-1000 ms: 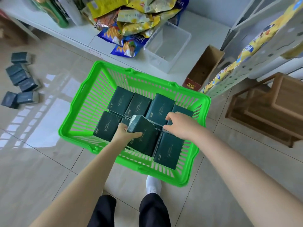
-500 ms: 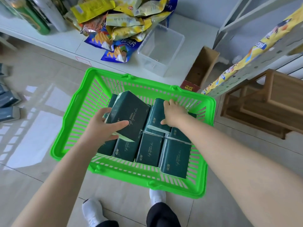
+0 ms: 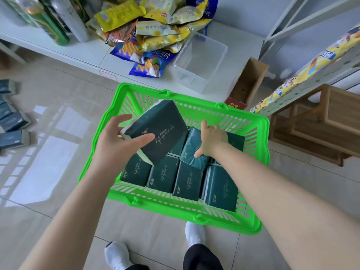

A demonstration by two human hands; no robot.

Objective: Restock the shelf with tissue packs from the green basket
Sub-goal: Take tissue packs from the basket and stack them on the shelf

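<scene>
A bright green basket [image 3: 251, 217] sits on the tiled floor in front of my feet, holding several dark green tissue packs [image 3: 187, 180]. My left hand [image 3: 115, 141] grips one dark green tissue pack [image 3: 161, 129], lifted and tilted above the basket's left side. My right hand [image 3: 212, 139] is closed around another tissue pack [image 3: 191, 151] that still lies in the basket's far right part, its near end slightly raised. The low white shelf [image 3: 81, 53] runs just beyond the basket.
On the shelf lie snack bags [image 3: 155, 30], green bottles [image 3: 48, 22] and an empty clear plastic bin [image 3: 198, 61]. A cardboard box [image 3: 247, 82] stands right of it. More tissue packs [image 3: 13, 121] lie on the floor at left. A wooden stool [image 3: 319, 123] stands at right.
My left hand has raised its tissue pack out of the basket, higher and toward the shelf. My right hand has shifted to a far pack and closed on it.
</scene>
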